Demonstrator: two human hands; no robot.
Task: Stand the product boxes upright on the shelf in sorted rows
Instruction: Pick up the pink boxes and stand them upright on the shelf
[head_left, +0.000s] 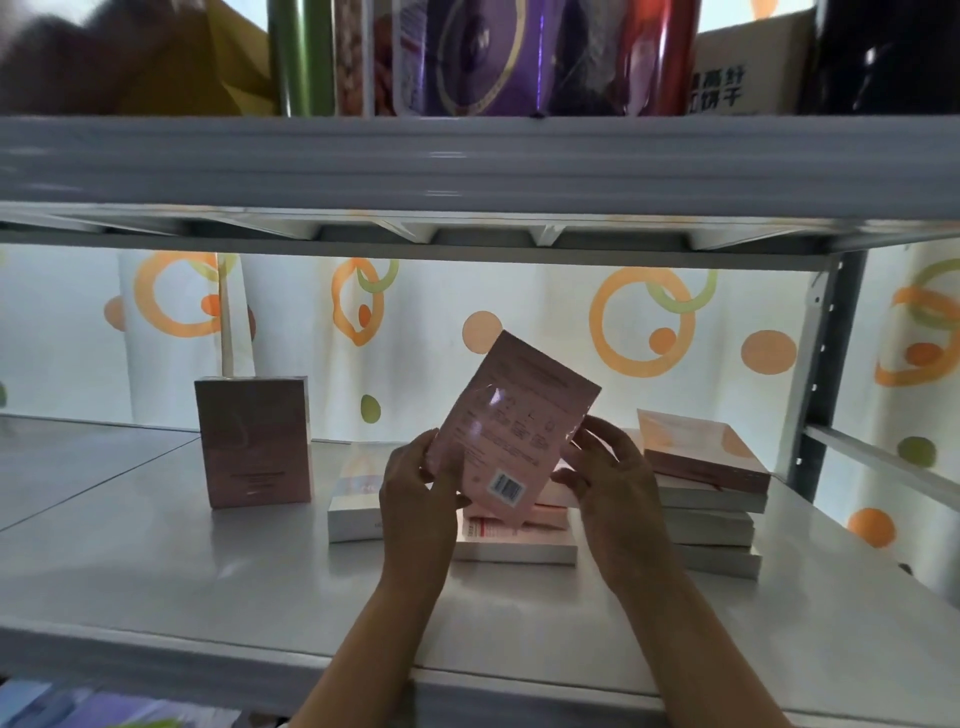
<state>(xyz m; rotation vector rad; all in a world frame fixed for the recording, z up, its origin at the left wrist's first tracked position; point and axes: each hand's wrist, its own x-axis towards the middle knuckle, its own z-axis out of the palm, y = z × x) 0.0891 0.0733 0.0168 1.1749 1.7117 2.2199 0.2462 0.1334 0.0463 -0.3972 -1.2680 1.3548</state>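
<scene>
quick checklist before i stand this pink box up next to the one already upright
1. Both hands hold the pink box: left hand, right hand - ok.
2. Box upright: tilted - not ok.
3. Upright box stands steady as row start - ok.
4. Bare shelf beside it - ok.
5. Flat stacks still unsorted - not ok.
6. Same product as the upright box - cannot tell.

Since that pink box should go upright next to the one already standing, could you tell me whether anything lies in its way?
Nothing visible does. Both hands hold the pink box tilted above the flat boxes; the shelf right of the standing box looks bare.
</scene>
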